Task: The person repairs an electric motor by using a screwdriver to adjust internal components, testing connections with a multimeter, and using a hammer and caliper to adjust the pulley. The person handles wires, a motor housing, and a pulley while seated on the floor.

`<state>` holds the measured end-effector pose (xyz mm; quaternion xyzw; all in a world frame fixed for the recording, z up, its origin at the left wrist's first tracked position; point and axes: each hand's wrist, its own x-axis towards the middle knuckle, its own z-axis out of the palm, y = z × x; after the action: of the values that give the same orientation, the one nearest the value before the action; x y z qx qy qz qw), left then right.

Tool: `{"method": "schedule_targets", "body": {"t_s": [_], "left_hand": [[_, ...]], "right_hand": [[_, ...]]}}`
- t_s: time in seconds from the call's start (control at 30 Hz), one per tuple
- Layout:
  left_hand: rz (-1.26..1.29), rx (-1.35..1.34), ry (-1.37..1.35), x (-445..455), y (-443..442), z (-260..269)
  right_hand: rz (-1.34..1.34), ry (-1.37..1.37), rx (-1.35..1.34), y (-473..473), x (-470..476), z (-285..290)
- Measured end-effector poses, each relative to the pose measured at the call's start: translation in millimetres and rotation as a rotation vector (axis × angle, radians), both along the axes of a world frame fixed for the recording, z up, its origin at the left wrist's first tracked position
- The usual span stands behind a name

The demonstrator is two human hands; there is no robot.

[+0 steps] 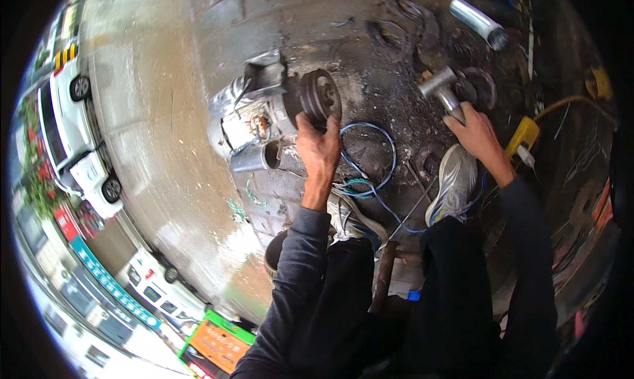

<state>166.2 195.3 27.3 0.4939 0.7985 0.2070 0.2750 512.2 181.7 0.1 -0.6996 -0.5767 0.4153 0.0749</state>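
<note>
An electric motor [257, 111] with a metal housing lies on the dirty ground. Its grooved pulley [319, 94] faces right, and my left hand [317, 146] grips the pulley's lower rim with thumb and fingers. The terminal opening on the motor's side shows wires and rusty parts. A metal hammer [441, 84] is in my right hand [478, 131], held by the handle close to the head, right of the motor. A short grey tube [255, 158] lies against the motor's lower side. Blue cable [394, 146] loops on the ground between my hands.
My shoes [453, 180] stand just below the cable. A silver cylinder [475, 19] lies at the upper right, near dark scraps [396, 37]. A yellow power socket [524, 133] with its cord is at the right. A round container [275, 255] stands beside my left forearm. Parked vehicles [74, 136] are far left.
</note>
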Motion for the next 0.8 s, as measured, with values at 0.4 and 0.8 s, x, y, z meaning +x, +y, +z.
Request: {"method": "schedule_targets", "body": {"t_s": [0.4, 0.8], "left_hand": [[0.006, 0.077, -0.137, 12, -33, -17], [0.01, 0.133, -0.419, 2, -45, -18]], "right_hand": [[0.12, 0.371, 0.049, 118, -166, 17], [-0.198, 0.816, -0.531, 126, -244, -6]]}}
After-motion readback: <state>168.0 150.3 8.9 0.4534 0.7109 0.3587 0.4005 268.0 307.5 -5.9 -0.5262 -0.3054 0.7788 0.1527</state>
